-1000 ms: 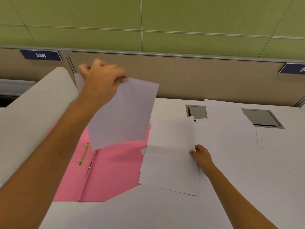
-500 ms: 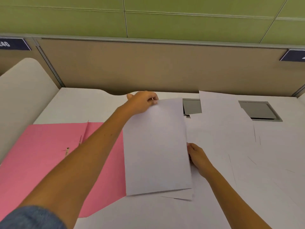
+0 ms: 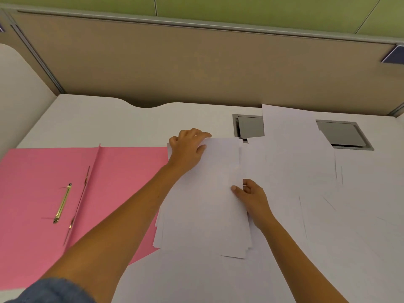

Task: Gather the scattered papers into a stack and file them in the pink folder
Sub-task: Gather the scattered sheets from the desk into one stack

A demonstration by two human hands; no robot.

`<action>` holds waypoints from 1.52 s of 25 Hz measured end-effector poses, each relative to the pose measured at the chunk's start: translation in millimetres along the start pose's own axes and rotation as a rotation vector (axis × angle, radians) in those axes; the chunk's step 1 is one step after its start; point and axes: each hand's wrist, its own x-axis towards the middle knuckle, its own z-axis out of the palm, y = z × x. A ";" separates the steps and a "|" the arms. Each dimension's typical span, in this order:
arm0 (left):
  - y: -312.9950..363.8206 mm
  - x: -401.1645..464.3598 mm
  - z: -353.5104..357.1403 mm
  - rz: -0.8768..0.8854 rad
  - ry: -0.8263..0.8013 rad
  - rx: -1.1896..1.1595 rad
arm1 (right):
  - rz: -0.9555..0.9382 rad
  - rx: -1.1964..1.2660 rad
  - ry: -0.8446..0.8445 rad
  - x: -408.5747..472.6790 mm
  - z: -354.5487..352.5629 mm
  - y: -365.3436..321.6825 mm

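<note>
Left hand point(image 3: 188, 147): lies palm down on the far left corner of the stack point(image 3: 205, 197), fingers spread and pressing the top sheet flat; it grips nothing.
Right hand point(image 3: 251, 196): at the stack's right edge, about midway along it, thumb on top and fingers curled at the side, pinching or squaring the sheets; how many it holds I cannot tell.
Stack: the landmark here; a loose pile of white sheets on the bench point(image 3: 109, 119), edges uneven, corners fanning out at its near end.
Pink folder point(image 3: 122, 182): just left of the stack, lying open and flat; the stack's left edge overlaps its right flap.
Fastener point(image 3: 62, 203): a brass prong strip on the folder's left flap, well left of the stack, with no paper on it.
Loose papers point(image 3: 290, 154): right of the stack, several sheets overlapping, one covering part of a grey cable hatch point(image 3: 341, 134) beyond.
Progress: I judge gathering partly done; a fair pile is collected, the sheets to the right remain.
Left to do: collect those, square the edges, move the stack into the folder and close it.
</note>
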 end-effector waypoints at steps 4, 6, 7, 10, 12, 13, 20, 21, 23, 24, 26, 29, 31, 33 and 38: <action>-14.8 -58.5 -21.1 -0.080 0.039 -0.037 | -0.031 -0.074 0.084 -3.2 4.2 -3.3; -20.8 -96.2 -34.6 -0.148 -0.071 -0.085 | -0.070 -0.134 0.121 -5.4 4.5 -7.3; -22.4 -116.5 -41.9 -0.187 -0.160 -0.109 | -0.087 -0.147 0.142 -6.6 4.5 -9.2; -19.1 -178.2 -62.5 -0.271 -0.490 -0.091 | -0.126 -0.093 0.227 -13.2 -2.3 -14.2; -12.2 -212.1 -68.6 -0.282 -0.694 0.040 | -0.142 -0.044 0.303 -17.7 -13.0 -18.2; -8.5 -224.7 -68.6 -0.282 -0.746 0.107 | -0.147 -0.028 0.338 -19.7 -19.8 -19.9; -2.6 -251.4 -59.3 -0.349 -0.598 0.187 | -0.154 0.096 0.432 -47.5 -59.5 -17.1; -4.3 -251.8 -59.4 -0.360 -0.586 0.168 | -0.139 0.119 0.428 -51.7 -62.5 -12.0; -8.0 -251.8 -60.6 -0.385 -0.569 0.150 | -0.106 0.148 0.406 -60.0 -66.1 0.7; -9.9 -251.7 -62.1 -0.391 -0.563 0.148 | -0.088 0.155 0.390 -65.0 -67.4 6.4; -18.1 -250.8 -66.6 -0.398 -0.538 0.098 | -0.063 0.159 0.358 -72.3 -69.6 16.1; -34.6 -245.2 -79.7 -0.436 -0.380 -0.106 | -0.057 0.140 0.332 -81.1 -75.4 23.9; -40.2 -236.2 -96.8 -0.462 -0.208 -0.218 | -0.079 0.109 0.325 -84.9 -80.0 25.0; -38.5 -225.0 -117.5 -0.450 -0.053 -0.274 | -0.104 0.069 0.306 -87.5 -83.2 25.7; -20.2 -192.7 -166.1 -0.359 0.119 -0.275 | -0.142 0.010 0.218 -93.8 -77.4 21.4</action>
